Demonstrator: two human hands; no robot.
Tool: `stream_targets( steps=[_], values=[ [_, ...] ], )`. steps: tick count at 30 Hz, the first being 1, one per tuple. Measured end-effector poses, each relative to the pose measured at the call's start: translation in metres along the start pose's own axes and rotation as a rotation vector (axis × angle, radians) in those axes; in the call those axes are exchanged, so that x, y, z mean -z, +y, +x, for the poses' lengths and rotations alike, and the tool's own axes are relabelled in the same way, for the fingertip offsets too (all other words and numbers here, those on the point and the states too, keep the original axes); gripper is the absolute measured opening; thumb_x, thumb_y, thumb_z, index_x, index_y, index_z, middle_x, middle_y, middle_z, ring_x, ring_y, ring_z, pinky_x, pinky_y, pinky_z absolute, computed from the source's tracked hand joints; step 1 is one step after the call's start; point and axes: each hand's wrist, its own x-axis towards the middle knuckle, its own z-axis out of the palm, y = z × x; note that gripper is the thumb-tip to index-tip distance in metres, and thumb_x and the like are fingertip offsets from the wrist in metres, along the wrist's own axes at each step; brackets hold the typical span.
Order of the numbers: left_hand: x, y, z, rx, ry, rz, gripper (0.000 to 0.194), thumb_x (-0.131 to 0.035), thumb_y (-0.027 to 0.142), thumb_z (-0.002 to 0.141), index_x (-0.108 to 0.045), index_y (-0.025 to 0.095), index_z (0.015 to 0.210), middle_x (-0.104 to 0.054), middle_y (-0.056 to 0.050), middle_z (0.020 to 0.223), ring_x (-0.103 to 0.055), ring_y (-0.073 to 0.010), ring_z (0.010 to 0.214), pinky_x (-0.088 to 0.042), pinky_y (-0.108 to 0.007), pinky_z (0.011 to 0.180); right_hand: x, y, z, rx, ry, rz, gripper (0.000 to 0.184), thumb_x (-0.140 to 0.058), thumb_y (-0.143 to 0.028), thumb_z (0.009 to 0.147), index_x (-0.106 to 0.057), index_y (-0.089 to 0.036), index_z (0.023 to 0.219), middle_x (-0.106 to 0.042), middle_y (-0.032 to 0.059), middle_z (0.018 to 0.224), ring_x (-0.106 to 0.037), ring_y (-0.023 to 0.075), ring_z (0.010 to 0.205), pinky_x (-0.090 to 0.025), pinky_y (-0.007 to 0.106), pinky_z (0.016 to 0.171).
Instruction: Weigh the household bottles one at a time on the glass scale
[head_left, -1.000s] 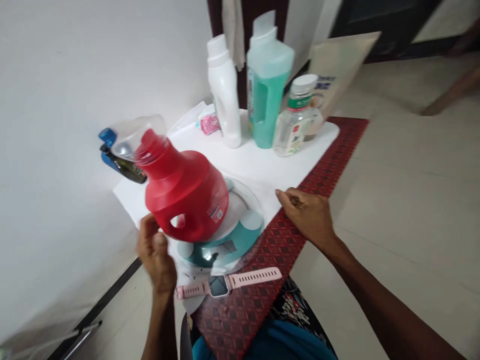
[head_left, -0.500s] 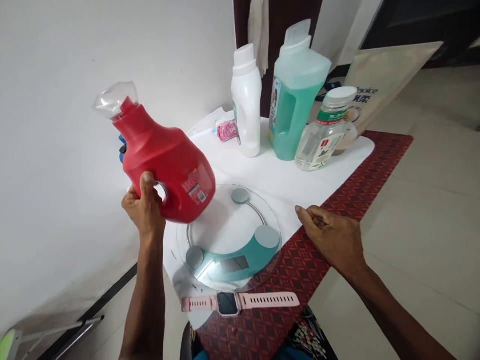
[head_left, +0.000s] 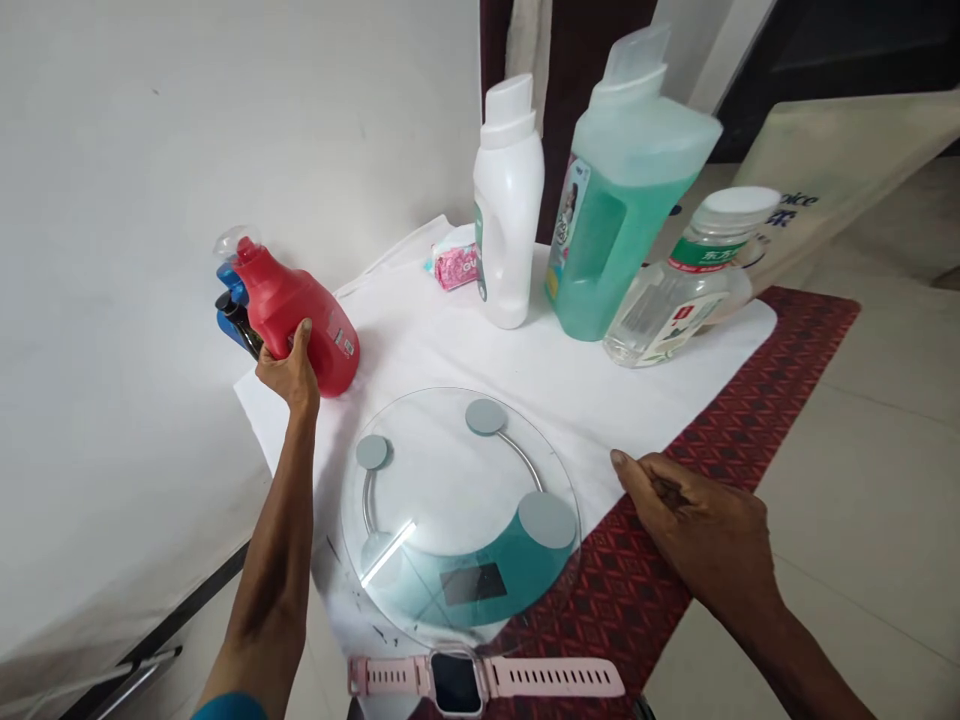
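My left hand (head_left: 288, 370) grips the handle side of a red detergent jug (head_left: 300, 311), which now stands on the white sheet (head_left: 420, 340) at the table's far left, close to the wall. A round glass bathroom scale (head_left: 457, 515) with a teal base lies bare in front of me. My right hand (head_left: 694, 525) rests on the red patterned cloth (head_left: 645, 570) to the right of the scale, fingers loosely curled, nothing in it.
A blue-and-black object (head_left: 231, 305) sits behind the red jug. At the back stand a white bottle (head_left: 508, 205), a green detergent jug (head_left: 619, 190) and a clear bottle (head_left: 679, 290), with a pink packet (head_left: 455, 268). A pink smartwatch (head_left: 465, 682) lies at the near edge.
My left hand lifted the red jug off the scale, carried it left and back, and set it on the white sheet by the wall. My right hand barely moved.
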Motion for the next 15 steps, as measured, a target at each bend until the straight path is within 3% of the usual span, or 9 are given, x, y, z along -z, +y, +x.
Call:
stream_targets(
  steps=[4,10,13,15],
  values=[
    [-0.024,-0.015,0.023,-0.019,0.029,0.249,0.042,-0.089,0.046,0.079,-0.058,0.019,0.087,-0.062,0.001,0.084,-0.064,-0.0175,0.082,-0.057,-0.035,0.081,0.002,-0.001,0.001,0.027,-0.013,-0.022,0.063,-0.053,-0.057,0.11,-0.05,-0.022,0.058,-0.042,-0.0064,0.046,-0.04,0.0083,0.039,-0.033,0.027,0.047],
    [-0.068,-0.023,0.052,0.023,0.035,0.432,0.049,-0.091,0.044,0.083,-0.048,0.022,0.093,-0.072,-0.013,0.114,-0.071,-0.0339,0.119,-0.052,-0.054,0.116,0.002,-0.002,0.002,0.05,0.001,-0.003,0.058,-0.057,-0.046,0.109,-0.044,-0.022,0.057,-0.039,-0.0072,0.047,-0.039,0.0074,0.04,-0.033,0.025,0.047],
    [-0.083,-0.022,0.06,-0.007,-0.078,0.419,0.047,-0.085,0.04,0.088,-0.047,0.02,0.108,-0.066,-0.022,0.132,-0.055,-0.0435,0.147,-0.038,-0.067,0.128,0.001,-0.002,0.001,0.023,0.022,0.009,0.056,-0.058,-0.043,0.108,-0.042,-0.023,0.058,-0.039,-0.0071,0.047,-0.04,0.0075,0.04,-0.032,0.025,0.047],
    [-0.087,-0.016,0.06,-0.085,-0.265,0.357,0.047,-0.075,0.041,0.096,-0.045,0.018,0.122,-0.06,-0.027,0.142,-0.037,-0.0474,0.161,-0.026,-0.077,0.129,0.001,-0.002,0.001,0.01,0.035,0.024,0.055,-0.058,-0.04,0.107,-0.04,-0.023,0.058,-0.039,-0.007,0.047,-0.04,0.0074,0.04,-0.031,0.025,0.047]
  ],
)
